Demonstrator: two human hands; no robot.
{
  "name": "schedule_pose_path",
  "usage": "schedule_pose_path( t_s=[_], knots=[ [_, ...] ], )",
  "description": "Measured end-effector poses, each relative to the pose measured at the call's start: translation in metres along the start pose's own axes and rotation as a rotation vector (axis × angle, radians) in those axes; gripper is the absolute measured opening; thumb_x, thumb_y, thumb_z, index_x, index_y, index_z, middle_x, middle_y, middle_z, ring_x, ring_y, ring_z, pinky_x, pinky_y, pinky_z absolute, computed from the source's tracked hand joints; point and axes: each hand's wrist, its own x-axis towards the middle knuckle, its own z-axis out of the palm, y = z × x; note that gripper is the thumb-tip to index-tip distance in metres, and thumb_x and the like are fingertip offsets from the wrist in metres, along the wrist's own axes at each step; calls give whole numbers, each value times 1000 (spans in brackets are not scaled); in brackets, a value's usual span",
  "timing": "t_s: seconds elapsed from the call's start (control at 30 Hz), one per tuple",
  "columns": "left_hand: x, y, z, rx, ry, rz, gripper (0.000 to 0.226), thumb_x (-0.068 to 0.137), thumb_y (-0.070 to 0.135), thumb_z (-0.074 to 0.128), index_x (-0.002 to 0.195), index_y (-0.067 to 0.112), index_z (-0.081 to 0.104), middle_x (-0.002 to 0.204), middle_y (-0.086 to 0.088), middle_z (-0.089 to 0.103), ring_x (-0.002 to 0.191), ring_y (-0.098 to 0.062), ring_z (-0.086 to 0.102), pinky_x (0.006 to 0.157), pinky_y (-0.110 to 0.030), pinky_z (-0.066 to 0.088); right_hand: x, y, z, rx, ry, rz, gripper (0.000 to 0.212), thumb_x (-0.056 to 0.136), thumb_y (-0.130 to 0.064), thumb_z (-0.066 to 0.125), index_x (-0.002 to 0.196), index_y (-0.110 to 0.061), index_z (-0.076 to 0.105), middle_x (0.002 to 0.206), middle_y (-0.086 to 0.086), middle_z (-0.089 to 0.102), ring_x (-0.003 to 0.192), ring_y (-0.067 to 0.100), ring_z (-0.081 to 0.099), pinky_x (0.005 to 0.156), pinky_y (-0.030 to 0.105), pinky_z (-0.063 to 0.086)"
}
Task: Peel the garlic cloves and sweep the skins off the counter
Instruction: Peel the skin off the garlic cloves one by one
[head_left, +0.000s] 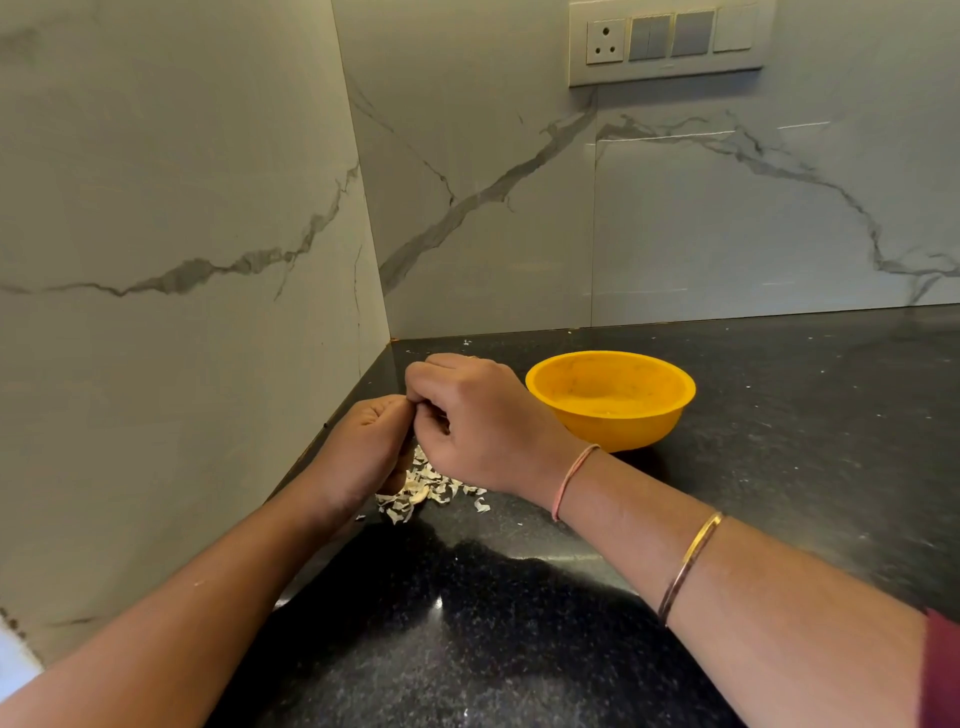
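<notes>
Black counter, centre frame: left hand and right hand curl fingertip to fingertip, apparently pinching a hidden clove above the skins; best peel low, over that pile.

Surface: black with a fine pale speckle. Bowl, centre of frame: plain yellow-orange, faint grey marks inside. Garlic skins, lower centre: off-white to cream. Walls, left and back: white marble pattern with grey branching veins. Switch plate, top right: cream, two grey rockers. Thread band: pink, possibly peach. Bangle: gold. Sleeve, lower right corner: maroon.
</notes>
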Motion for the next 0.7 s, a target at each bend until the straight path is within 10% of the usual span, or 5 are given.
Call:
schedule_pose_path(
  t_s=[0.37, 0.7],
  knots=[
    [-1, 3, 2, -84, 44, -9, 37, 97, 7, 31, 61, 12, 33, 40, 9, 26, 35, -5, 18, 36, -15, 18, 0, -1, 9, -4, 170, 3, 6, 74, -5, 52, 70, -3, 56, 60, 6, 51, 53, 16, 38, 48, 12, 20],
    [1, 7, -5, -192, 78, -29, 31, 91, 7, 27, 64, 14, 39, 48, 7, 21, 41, -8, 15, 39, -15, 14, 0, 15, 15, 313, 270, 241, 7, 85, 0, 60, 85, -3, 66, 79, 9, 69, 71, 20, 64, 63, 33, 54]
  ],
)
